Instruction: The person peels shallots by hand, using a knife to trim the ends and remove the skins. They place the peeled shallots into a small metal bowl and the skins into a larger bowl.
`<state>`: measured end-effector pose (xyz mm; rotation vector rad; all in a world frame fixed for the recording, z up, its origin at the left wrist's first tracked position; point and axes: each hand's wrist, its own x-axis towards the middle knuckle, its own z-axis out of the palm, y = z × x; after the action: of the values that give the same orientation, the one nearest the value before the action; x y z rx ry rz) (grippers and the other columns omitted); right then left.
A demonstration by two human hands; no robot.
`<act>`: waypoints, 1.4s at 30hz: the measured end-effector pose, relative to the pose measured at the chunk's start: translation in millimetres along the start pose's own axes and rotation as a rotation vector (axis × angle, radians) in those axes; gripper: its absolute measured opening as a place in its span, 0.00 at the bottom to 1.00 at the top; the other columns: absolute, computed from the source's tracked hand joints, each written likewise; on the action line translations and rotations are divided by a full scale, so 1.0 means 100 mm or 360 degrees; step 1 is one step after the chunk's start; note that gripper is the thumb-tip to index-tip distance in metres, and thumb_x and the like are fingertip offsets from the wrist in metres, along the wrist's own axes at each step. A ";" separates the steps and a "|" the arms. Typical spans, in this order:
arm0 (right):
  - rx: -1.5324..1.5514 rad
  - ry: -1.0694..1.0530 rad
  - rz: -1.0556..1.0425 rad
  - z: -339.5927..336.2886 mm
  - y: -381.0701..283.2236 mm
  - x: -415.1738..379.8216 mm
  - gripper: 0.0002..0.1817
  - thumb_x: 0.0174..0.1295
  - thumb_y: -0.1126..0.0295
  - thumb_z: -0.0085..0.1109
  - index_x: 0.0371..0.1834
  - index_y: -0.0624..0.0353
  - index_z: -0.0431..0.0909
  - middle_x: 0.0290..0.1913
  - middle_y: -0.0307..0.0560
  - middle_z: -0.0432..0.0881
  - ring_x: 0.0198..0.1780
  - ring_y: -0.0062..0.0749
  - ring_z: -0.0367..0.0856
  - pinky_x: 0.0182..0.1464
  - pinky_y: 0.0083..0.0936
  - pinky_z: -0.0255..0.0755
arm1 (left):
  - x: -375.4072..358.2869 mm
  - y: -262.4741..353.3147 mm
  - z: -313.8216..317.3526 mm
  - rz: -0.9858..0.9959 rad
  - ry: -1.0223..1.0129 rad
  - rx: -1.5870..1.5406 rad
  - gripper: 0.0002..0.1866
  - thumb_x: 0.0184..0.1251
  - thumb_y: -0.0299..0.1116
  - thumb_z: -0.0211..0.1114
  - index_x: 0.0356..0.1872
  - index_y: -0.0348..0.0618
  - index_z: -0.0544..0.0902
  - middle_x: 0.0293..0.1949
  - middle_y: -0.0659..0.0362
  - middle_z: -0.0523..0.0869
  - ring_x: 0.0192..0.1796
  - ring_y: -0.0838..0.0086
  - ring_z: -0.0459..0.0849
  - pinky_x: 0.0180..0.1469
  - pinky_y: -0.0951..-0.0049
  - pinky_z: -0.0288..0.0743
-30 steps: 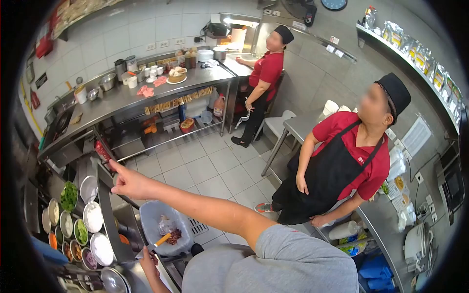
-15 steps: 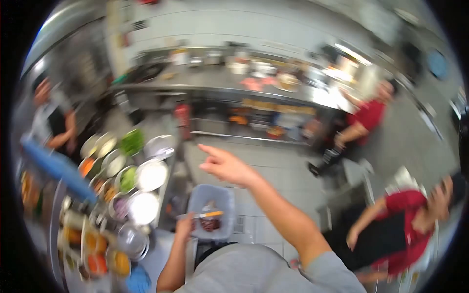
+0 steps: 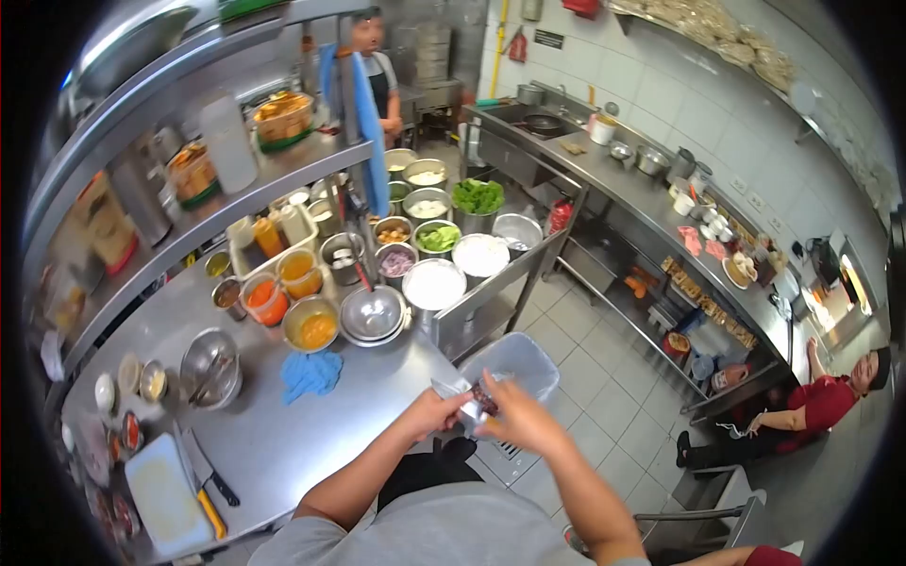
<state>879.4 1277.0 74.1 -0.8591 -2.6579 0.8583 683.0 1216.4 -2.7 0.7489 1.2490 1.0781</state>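
Note:
My left hand (image 3: 436, 413) is closed on something pale and shiny that I cannot make out, at the near side of a translucent grey bin (image 3: 538, 363). Beside it my right hand (image 3: 519, 415) is over the bin, its fingers smeared by motion. Between both hands shows a dark red mass (image 3: 485, 396); whether it is held or lies in the bin is unclear.
Left, the steel counter (image 3: 377, 396) bears a blue cloth (image 3: 311, 375), a cutting board (image 3: 170, 495), two knives, bowls and food tubs. A shelf rises over it. One person (image 3: 377, 80) stands behind; another (image 3: 821, 406) is far right.
The view has swung left, showing more counter and shelf. My right hand, earlier stretched out with its index finger pointing, has come down beside my left hand at the bin.

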 end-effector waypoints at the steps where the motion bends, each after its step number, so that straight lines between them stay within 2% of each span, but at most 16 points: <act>1: 0.0058 0.0105 0.0000 0.38 0.06 -0.21 0.48 0.55 0.60 0.70 0.76 0.61 0.53 0.58 0.64 0.74 0.60 0.57 0.74 0.62 0.41 0.68 | -0.21 -0.15 0.03 -0.0108 0.0046 -0.0001 0.18 0.68 0.47 0.65 0.25 0.45 0.80 0.19 0.65 0.78 0.18 0.81 0.71 0.20 0.79 0.64; 4: 0.0296 -0.0130 0.0402 1.09 -0.06 -0.78 0.46 0.58 0.63 0.68 0.76 0.62 0.51 0.61 0.67 0.73 0.62 0.60 0.73 0.63 0.41 0.67 | -0.68 -0.64 0.16 -0.0240 0.0055 0.0253 0.18 0.66 0.49 0.67 0.27 0.44 0.81 0.20 0.66 0.79 0.18 0.82 0.71 0.20 0.78 0.65; 10: 0.0353 0.0329 0.0600 1.72 0.33 -1.38 0.39 0.63 0.64 0.62 0.76 0.60 0.55 0.50 0.62 0.79 0.54 0.53 0.79 0.57 0.38 0.72 | -0.90 -0.83 0.17 -0.0252 -0.0527 0.0524 0.11 0.68 0.43 0.66 0.33 0.47 0.81 0.22 0.69 0.75 0.22 0.85 0.69 0.24 0.80 0.62; 12: 0.1103 0.0432 0.1045 1.67 0.36 -1.46 0.34 0.65 0.65 0.60 0.74 0.57 0.60 0.35 0.47 0.79 0.35 0.33 0.79 0.39 0.27 0.75 | -0.68 -0.59 0.17 -0.0060 -0.0480 0.0487 0.11 0.69 0.41 0.66 0.31 0.45 0.81 0.22 0.69 0.75 0.22 0.86 0.67 0.23 0.80 0.60; 13: 0.1103 0.0465 0.1055 1.60 0.26 -1.47 0.34 0.65 0.65 0.60 0.74 0.57 0.60 0.35 0.47 0.79 0.35 0.33 0.79 0.39 0.27 0.75 | -0.50 -0.46 0.18 0.0044 -0.0389 0.0430 0.11 0.68 0.40 0.66 0.31 0.45 0.81 0.23 0.70 0.76 0.23 0.87 0.68 0.24 0.80 0.61; 15: 0.1733 0.0580 0.1154 1.41 -0.10 -1.49 0.29 0.67 0.66 0.59 0.71 0.54 0.64 0.27 0.34 0.71 0.23 0.16 0.66 0.23 0.17 0.63 | 0.00 -0.20 0.16 0.0180 -0.0216 0.0272 0.10 0.67 0.39 0.68 0.35 0.45 0.82 0.26 0.68 0.78 0.27 0.86 0.70 0.27 0.80 0.64; 16: 0.1894 0.0645 0.1166 1.39 -0.25 -1.47 0.25 0.68 0.68 0.58 0.69 0.53 0.66 0.24 0.30 0.68 0.18 0.12 0.60 0.18 0.13 0.54 | 0.28 -0.12 0.11 0.0210 -0.0133 0.0169 0.10 0.66 0.39 0.69 0.39 0.44 0.82 0.30 0.65 0.80 0.29 0.86 0.72 0.29 0.79 0.66; 18: 0.1930 0.0750 0.1189 1.53 -0.47 -1.45 0.25 0.69 0.68 0.57 0.69 0.53 0.65 0.24 0.30 0.68 0.18 0.12 0.60 0.18 0.14 0.55 | 0.73 -0.08 0.01 0.0803 0.0085 0.0482 0.14 0.68 0.38 0.64 0.49 0.43 0.79 0.34 0.61 0.80 0.33 0.82 0.75 0.32 0.76 0.71; 19: 0.1970 0.0824 0.1188 1.61 -0.56 -1.42 0.25 0.69 0.68 0.57 0.69 0.53 0.65 0.23 0.30 0.68 0.17 0.13 0.61 0.18 0.14 0.55 | 0.79 -0.08 -0.05 0.0819 0.0062 0.0472 0.14 0.68 0.38 0.64 0.49 0.43 0.79 0.34 0.61 0.80 0.33 0.82 0.75 0.32 0.76 0.71; 21: 0.1911 0.0862 0.1187 1.87 -0.75 -1.40 0.25 0.70 0.68 0.55 0.70 0.52 0.65 0.24 0.32 0.69 0.17 0.12 0.61 0.16 0.14 0.55 | 0.85 -0.14 -0.25 0.0071 -0.0016 0.0093 0.20 0.70 0.36 0.59 0.59 0.42 0.73 0.35 0.62 0.76 0.28 0.80 0.74 0.28 0.79 0.70; 22: 0.1875 0.0878 0.1195 1.97 -0.86 -1.37 0.24 0.71 0.67 0.53 0.70 0.52 0.64 0.25 0.33 0.70 0.16 0.12 0.60 0.15 0.14 0.55 | 0.78 -0.26 -0.35 0.0083 -0.0200 0.0102 0.19 0.73 0.35 0.51 0.63 0.43 0.71 0.41 0.59 0.78 0.32 0.77 0.76 0.32 0.72 0.74; 26: 0.1802 0.0803 0.1207 2.15 -1.36 -1.44 0.25 0.73 0.65 0.50 0.73 0.53 0.64 0.27 0.34 0.73 0.18 0.13 0.64 0.18 0.15 0.60 | -0.19 -0.57 -0.56 -0.0075 -0.0697 -0.0197 0.20 0.72 0.31 0.55 0.62 0.37 0.68 0.43 0.56 0.80 0.33 0.73 0.81 0.34 0.73 0.79; 31: 0.1622 0.0831 0.1185 2.51 -1.72 -1.65 0.22 0.71 0.67 0.53 0.68 0.55 0.71 0.33 0.34 0.78 0.23 0.14 0.68 0.25 0.14 0.66 | -1.26 -1.04 -1.05 -0.0459 -0.0732 -0.0263 0.18 0.71 0.33 0.62 0.56 0.38 0.70 0.49 0.53 0.81 0.44 0.70 0.86 0.44 0.74 0.80; 36: 0.1515 0.0733 0.1112 2.86 -2.08 -1.83 0.22 0.68 0.69 0.58 0.65 0.56 0.75 0.36 0.34 0.80 0.25 0.14 0.68 0.26 0.15 0.67 | -2.30 -1.31 -1.39 -0.0398 -0.0642 -0.0323 0.19 0.70 0.34 0.65 0.57 0.39 0.72 0.49 0.54 0.82 0.45 0.70 0.86 0.45 0.73 0.81; 39: 0.1093 0.0783 0.0846 3.03 -2.31 -1.93 0.22 0.66 0.67 0.60 0.63 0.57 0.77 0.39 0.36 0.82 0.28 0.13 0.70 0.28 0.15 0.67 | -2.95 -1.26 -1.45 -0.0266 -0.0597 -0.0220 0.20 0.70 0.34 0.65 0.58 0.38 0.73 0.48 0.56 0.83 0.47 0.71 0.85 0.45 0.74 0.80; 42: 0.1366 0.0515 0.1165 3.17 -2.89 -2.21 0.21 0.63 0.63 0.64 0.58 0.61 0.80 0.44 0.42 0.84 0.36 0.18 0.75 0.38 0.18 0.71 | -3.75 -1.57 -1.44 -0.0127 -0.0572 -0.0124 0.19 0.70 0.33 0.65 0.58 0.39 0.76 0.46 0.59 0.84 0.47 0.74 0.85 0.45 0.76 0.79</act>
<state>806.1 809.1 -15.7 -1.5158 -1.4097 1.6432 587.8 797.0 -37.8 0.7868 0.9177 0.8756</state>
